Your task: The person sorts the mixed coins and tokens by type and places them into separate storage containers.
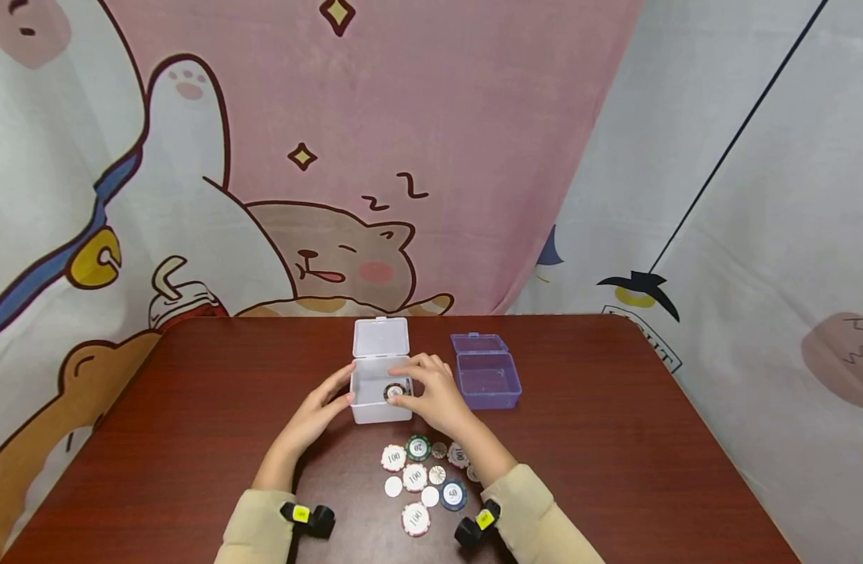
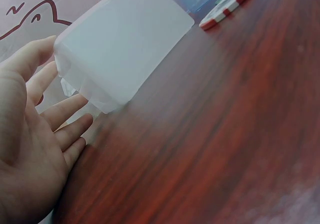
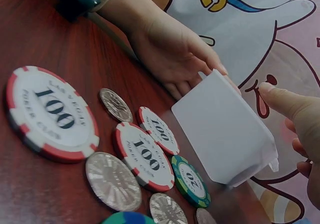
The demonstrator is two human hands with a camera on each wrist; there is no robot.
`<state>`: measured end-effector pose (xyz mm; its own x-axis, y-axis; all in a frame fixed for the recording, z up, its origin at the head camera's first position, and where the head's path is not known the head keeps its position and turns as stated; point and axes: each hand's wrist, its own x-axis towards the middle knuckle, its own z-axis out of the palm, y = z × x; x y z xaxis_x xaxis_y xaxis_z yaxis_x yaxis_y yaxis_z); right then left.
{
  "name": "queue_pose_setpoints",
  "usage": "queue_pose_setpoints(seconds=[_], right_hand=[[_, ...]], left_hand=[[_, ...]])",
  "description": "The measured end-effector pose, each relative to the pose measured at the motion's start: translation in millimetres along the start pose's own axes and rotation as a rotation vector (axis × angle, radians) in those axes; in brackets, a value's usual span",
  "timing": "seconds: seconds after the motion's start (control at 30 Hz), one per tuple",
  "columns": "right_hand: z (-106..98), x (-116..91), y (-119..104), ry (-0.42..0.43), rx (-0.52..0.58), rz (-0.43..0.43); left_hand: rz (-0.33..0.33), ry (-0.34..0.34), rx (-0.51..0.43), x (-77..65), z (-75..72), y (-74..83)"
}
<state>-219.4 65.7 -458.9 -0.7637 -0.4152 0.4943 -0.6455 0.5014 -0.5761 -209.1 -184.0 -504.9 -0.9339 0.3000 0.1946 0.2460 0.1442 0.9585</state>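
A white lidded box [image 1: 380,413] stands with its lid raised. My left hand [image 1: 315,417] touches its left side, the thumb and fingers fairly straight and spread; in the left wrist view the fingertips reach the box's edge. Over the box's right side, my right hand [image 1: 435,395] has its thumb and index finger apart. A dark-edged poker chip [image 1: 394,391] shows inside the box between them, apparently lying there. In the right wrist view, the right thumb [image 3: 280,97] stands above the rim with nothing seen in its grasp. The box's inside is hidden from both wrist views.
A purple clear box [image 1: 489,384] stands with its lid up at right. Nearer the person lie several poker chips, among them a green 20 chip [image 1: 418,447], a blue 50 chip [image 1: 453,494] and a white-and-red 100 chip [image 1: 415,518], with several silver coins [image 1: 437,475].
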Motion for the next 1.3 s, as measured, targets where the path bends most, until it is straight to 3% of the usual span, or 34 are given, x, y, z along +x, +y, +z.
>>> queue_pose_setpoints(seconds=[0.4,0.67,0.97,1.13,1.3], right_hand=[[-3,-19,-10,-0.033,0.014,-0.044],[-3,-32,-12,-0.036,-0.004,-0.090],[1,-47,-10,-0.087,-0.035,-0.093],[2,-53,-11,-0.136,-0.046,-0.065],[4,-58,-11,-0.183,-0.079,-0.077]], left_hand=[[0.007,-0.002,0.005,-0.3,0.1,1.4],[0.004,-0.026,0.013,-4.7,2.8,31.0],[0.010,-0.018,-0.017,-4.7,2.8,31.0],[0.024,-0.010,0.005,-2.7,1.5,16.7],[0.023,-0.018,0.012,-4.0,2.3,26.2]])
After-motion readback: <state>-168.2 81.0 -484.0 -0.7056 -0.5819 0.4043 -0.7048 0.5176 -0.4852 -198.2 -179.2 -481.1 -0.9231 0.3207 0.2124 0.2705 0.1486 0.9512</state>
